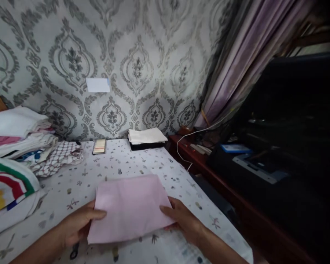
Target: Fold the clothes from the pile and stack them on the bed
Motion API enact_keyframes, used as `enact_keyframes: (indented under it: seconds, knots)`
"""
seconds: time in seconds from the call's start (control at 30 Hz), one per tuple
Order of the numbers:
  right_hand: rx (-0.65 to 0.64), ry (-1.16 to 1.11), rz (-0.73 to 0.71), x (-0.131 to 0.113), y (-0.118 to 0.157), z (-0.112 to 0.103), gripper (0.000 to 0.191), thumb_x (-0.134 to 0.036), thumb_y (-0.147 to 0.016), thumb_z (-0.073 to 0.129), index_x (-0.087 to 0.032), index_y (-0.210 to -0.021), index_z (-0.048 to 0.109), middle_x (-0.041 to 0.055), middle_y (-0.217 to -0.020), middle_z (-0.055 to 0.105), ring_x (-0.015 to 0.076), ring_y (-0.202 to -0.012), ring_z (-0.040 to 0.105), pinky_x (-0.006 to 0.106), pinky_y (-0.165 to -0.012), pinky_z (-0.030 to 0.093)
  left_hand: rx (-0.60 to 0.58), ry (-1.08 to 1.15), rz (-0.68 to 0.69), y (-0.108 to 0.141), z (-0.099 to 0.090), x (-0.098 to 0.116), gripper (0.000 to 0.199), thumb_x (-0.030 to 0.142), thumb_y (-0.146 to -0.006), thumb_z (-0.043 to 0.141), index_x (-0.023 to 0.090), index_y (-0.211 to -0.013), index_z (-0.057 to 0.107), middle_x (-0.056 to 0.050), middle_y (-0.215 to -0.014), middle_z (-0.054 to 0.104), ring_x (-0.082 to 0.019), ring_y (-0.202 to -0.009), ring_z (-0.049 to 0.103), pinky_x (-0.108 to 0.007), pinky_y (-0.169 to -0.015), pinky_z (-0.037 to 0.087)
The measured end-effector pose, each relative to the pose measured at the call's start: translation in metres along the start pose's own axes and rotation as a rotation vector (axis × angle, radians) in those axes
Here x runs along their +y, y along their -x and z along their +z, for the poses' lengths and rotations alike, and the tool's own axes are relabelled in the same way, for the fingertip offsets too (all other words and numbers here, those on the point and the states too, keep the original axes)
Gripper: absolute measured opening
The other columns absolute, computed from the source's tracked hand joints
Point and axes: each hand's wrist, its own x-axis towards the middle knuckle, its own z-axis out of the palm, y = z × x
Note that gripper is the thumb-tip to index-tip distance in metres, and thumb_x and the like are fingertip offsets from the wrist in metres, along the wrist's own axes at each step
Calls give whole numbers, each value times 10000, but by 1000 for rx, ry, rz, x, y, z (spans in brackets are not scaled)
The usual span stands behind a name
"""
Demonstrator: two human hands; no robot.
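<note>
A folded pink cloth [132,209] is held flat above the bed by both of my hands. My left hand [84,218] grips its left edge, thumb on top and fingers hidden underneath. On the opposite edge, my right hand [180,216] holds it the same way. Beneath the cloth lies a white bedsheet [143,165] printed with small plants and figures. Towards the wall, a cream folded cloth [147,135] rests on a black item [147,146] that I cannot identify.
Piled cloths [19,124] and a rainbow-striped cloth [11,187] lie on the left. A small card-like object [99,146] is near the wall. To the right, a white cable [178,146] hangs by a dark red wooden surface [222,170] and a purple curtain [231,73].
</note>
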Motion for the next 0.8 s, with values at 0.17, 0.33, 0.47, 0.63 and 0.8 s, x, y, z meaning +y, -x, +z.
enact_keyframes:
  seconds: [0.17,0.33,0.47,0.63,0.8]
  knots:
    - [57,-71,-153,-33,-16,-16,352,-391,-693,783,-173,-964,723,-1,-658,626,119,-536,546,202,-450,430,-22,-30,79,-9,18,34,969,303,-460,952,229,-1334,540,-100,-1102,776,-336,-1042,732,-387,-862,613]
    - [152,-74,-336,-105,-74,-52,288,-257,-662,781,-176,-929,711,-25,-626,601,90,-483,494,181,-406,426,-58,-99,327,-58,55,111,854,211,-519,920,172,-1294,562,-133,-1163,753,-309,-1082,717,-338,-880,611]
    - [317,-11,-478,-180,-143,-84,292,-180,-739,687,-186,-1030,692,-44,-652,611,96,-527,532,182,-451,460,-33,-131,523,-119,92,186,770,91,-608,799,227,-1324,548,-88,-1223,734,-274,-1083,712,-339,-852,623]
    - [438,19,-468,-228,-246,-108,281,-185,-919,611,-191,-1200,630,-3,-924,678,111,-728,625,230,-619,542,86,-59,623,-206,119,236,715,-4,-671,666,281,-1315,537,-36,-1220,722,-225,-1035,714,-320,-815,633]
    - [526,50,-259,-187,-332,-119,376,-375,-965,627,-171,-1279,594,102,-1281,615,235,-1073,643,450,-894,566,238,-68,495,-287,111,218,555,-40,-685,654,189,-1181,558,-112,-1113,711,-235,-896,727,-366,-723,651]
